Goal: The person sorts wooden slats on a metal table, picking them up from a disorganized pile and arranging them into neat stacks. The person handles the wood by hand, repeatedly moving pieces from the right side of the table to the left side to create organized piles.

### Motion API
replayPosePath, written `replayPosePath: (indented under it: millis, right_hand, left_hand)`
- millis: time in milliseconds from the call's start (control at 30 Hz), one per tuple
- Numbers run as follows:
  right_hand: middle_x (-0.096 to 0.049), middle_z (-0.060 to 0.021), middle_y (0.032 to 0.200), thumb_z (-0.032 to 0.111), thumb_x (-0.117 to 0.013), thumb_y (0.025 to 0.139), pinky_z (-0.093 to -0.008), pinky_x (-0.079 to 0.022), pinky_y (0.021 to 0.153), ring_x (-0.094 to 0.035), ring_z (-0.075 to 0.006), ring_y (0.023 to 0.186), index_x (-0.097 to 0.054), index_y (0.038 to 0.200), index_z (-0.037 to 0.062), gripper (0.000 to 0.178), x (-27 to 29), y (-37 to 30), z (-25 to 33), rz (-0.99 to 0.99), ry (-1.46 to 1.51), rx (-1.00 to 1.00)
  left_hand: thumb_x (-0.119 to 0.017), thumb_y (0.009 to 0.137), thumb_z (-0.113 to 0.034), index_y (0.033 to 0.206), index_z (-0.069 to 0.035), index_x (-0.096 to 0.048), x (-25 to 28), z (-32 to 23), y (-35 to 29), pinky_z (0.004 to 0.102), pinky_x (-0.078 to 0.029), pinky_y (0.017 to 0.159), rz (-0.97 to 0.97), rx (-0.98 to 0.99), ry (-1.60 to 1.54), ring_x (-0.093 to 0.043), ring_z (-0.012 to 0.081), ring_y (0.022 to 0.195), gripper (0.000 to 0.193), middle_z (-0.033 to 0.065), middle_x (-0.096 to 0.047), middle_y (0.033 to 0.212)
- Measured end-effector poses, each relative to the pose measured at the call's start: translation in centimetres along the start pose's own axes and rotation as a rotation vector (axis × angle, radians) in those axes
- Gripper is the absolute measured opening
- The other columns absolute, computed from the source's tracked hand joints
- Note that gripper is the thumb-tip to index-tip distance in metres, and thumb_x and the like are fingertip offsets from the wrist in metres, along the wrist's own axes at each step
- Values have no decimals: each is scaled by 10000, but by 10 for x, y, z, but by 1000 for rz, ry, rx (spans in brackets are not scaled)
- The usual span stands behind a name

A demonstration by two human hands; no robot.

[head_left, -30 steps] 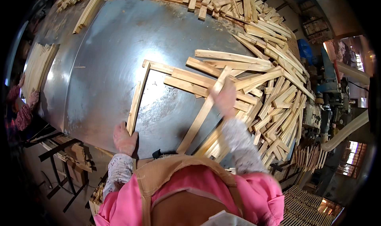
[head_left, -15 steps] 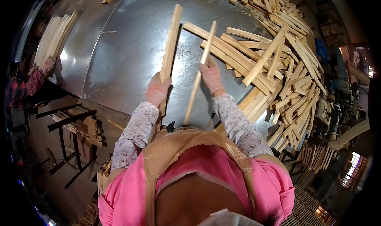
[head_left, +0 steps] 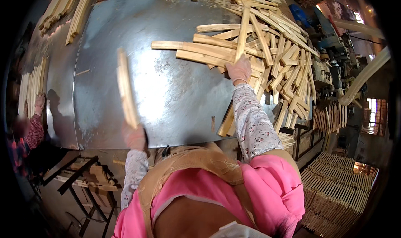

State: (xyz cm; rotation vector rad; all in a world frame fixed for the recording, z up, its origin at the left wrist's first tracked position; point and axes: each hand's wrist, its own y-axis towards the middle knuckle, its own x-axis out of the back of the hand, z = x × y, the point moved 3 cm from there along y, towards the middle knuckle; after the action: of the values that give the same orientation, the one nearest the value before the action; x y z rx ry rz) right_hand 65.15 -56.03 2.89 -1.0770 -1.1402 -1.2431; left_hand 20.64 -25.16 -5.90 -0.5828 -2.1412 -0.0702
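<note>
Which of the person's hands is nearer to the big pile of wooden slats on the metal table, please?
Right. The right hand rests on the pile of wooden slats, gripping one. The left hand is at the table's near edge, well clear of it, holding a separate slat.

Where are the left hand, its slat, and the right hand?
left hand (head_left: 134, 137), head view, on the back of the hand.
slat (head_left: 125, 87), head view, on its middle length.
right hand (head_left: 239, 69), head view, on the back of the hand.

Wood slats on metal table
</note>
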Motion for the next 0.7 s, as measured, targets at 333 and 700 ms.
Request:
replayPosePath:
  millis: [333,700]
  right_hand:
    - [-643,-257,1343,241,-736,899,-530,-533,1067,-629,-467,1243,-494,1558,64,724,5,80,-99,-36,135,85]
    - [-685,-269,1233,230,-703,931,-534,-583,979,-686,-470,1162,-410,1572,102,717,-21,215,-170,24,-32,3]
  left_hand:
    - [-852,855,-272,1600,-39,-454,90,31,41,464,-478,1166,-119,-1,609,-583,406,1355,876,228,-549,1515]
    - [-789,894,-351,1373,-12,-663,-183,-355,114,536,-440,1171,227,-735,79,-570,449,1347,600,255,-632,1428]
